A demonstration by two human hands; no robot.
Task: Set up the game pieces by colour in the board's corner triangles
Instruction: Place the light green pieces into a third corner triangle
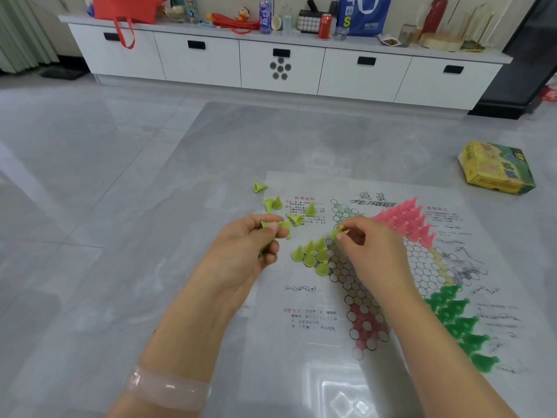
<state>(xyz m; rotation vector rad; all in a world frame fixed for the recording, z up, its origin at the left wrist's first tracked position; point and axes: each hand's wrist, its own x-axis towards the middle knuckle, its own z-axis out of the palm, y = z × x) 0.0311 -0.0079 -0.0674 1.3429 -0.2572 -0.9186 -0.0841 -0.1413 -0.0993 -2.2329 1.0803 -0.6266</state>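
A paper star board (391, 285) lies on the grey floor. Pink cone pieces (405, 220) fill its far triangle and dark green pieces (461, 324) fill the near right one. Several lime-green cones (313, 254) stand in the left triangle. My left hand (256, 248) grips a few lime-green cones (283, 226) just left of the board. My right hand (358, 239) pinches one lime-green cone (337, 232) above the inner edge of the lime cluster. Loose lime cones (275, 203) lie scattered beyond my left hand.
A yellow game box (497, 168) lies on the floor at the far right. A low white cabinet (280, 67) with drawers runs along the back, its top crowded with bottles, bags and a can. Bare floor stretches to the left.
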